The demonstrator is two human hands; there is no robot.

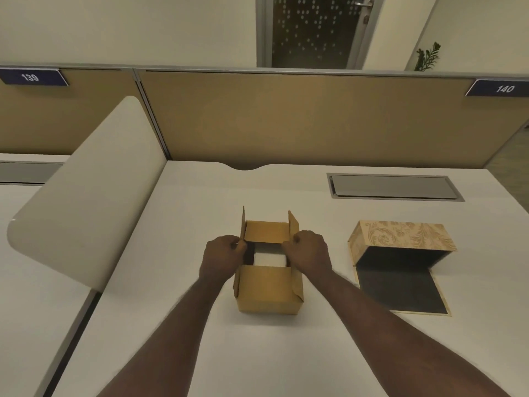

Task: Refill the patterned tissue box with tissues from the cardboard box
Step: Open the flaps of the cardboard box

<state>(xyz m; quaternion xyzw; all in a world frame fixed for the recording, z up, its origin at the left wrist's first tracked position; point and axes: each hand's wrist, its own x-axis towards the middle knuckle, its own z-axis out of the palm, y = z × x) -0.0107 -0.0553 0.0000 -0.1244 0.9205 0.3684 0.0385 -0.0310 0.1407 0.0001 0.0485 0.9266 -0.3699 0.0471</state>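
Hands first: I see my left hand [222, 257] curled around the upright left side flap [243, 224] of the cardboard box [269, 295], fingers pinched on the flap's edge. My right hand [307, 253] is curled the same way on the right side flap [294, 226], which also stands up. Both hands are gripping, one per flap, either side of the opening. Both forearms reach in from the bottom of the view and are bare.

Cardboard box sits in the middle of the white desk [186, 325], close in front of me. Far flap and near flap lie folded inward and roughly flat, leaving a gap between them. Through that gap I see a white surface, the tissues [270, 258], down inside the box.

Patterned tissue box [400, 234] is to the right of the cardboard box, apart from it, not touching. It lies on the desk with its beige scroll-print face up and its dark interior open toward me. Its dark-lined lid panel [400, 292] lies flat on the desk, stretching toward me. I cannot tell if anything is inside it.

Further out: grey cable hatch [392, 187] is set in the desk behind the patterned box. Tan partition [286, 116] runs along the desk's back edge, with number plates reading 139 [31, 77] and 140 [503, 88]. White curved divider [86, 190] stands at the left.
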